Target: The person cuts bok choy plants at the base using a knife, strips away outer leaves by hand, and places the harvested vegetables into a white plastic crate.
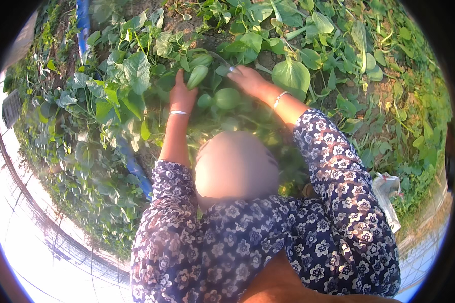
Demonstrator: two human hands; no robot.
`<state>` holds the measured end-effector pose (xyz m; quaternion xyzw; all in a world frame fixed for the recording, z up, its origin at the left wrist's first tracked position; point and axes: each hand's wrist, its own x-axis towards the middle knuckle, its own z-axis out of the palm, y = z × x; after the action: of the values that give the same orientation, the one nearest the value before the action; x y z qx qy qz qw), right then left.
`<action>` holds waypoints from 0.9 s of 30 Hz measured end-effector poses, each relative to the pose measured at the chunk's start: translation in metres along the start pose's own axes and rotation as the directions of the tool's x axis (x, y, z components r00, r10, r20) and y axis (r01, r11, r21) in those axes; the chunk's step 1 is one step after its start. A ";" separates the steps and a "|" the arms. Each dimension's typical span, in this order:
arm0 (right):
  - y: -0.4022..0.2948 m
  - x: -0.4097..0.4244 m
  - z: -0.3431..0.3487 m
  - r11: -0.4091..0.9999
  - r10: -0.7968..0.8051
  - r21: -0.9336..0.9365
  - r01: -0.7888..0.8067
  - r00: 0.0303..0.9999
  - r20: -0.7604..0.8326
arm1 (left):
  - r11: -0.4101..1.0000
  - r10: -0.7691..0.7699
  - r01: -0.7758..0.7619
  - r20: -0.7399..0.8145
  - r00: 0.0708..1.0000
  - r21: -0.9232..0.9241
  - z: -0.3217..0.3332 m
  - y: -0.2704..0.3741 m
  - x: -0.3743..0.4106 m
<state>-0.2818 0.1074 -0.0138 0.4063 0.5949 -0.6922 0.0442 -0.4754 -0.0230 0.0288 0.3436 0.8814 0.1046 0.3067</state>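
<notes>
My left hand [183,94] reaches into low leafy plants, a metal bangle at its wrist. Against its thumb side lies a pale green, ribbed oblong [197,77], a fruit or a folded leaf. Foliage hides most of the left fingers, so its grip is unclear. Opposite, my right hand [249,80] wears a beaded bracelet [280,99] and has something whitish around a finger. Its fingertips meet a small round leaf [222,71] and a thin stem; whether they pinch it cannot be made out. Broad round leaves [227,98] grow between the hands.
A blue flat hose or strip [83,28] runs through the plants on the left and reappears [136,172] beside my left sleeve. A whitish plastic bag [386,197] lies by my right elbow. A blurred pale round shape [237,166] blocks the view below my hands.
</notes>
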 end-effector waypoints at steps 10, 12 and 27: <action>0.001 0.013 0.008 0.986 -0.032 -0.167 0.029 0.999 -0.015 | 0.995 0.024 -0.028 -0.037 0.999 -0.096 0.004 -0.005 -0.003; 0.000 0.020 0.009 0.967 -0.008 -0.253 0.006 1.000 -0.007 | 0.992 0.013 -0.016 -0.026 1.000 -0.125 0.005 -0.003 -0.004; 0.006 0.013 0.016 0.961 0.170 -0.240 -0.136 0.977 0.127 | 0.989 0.012 -0.026 -0.099 0.995 -0.143 0.016 -0.005 -0.031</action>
<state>-0.2952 0.0969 -0.0274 0.3915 0.6329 -0.6409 0.1882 -0.4509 -0.0482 0.0290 0.3235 0.8821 0.1879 0.2864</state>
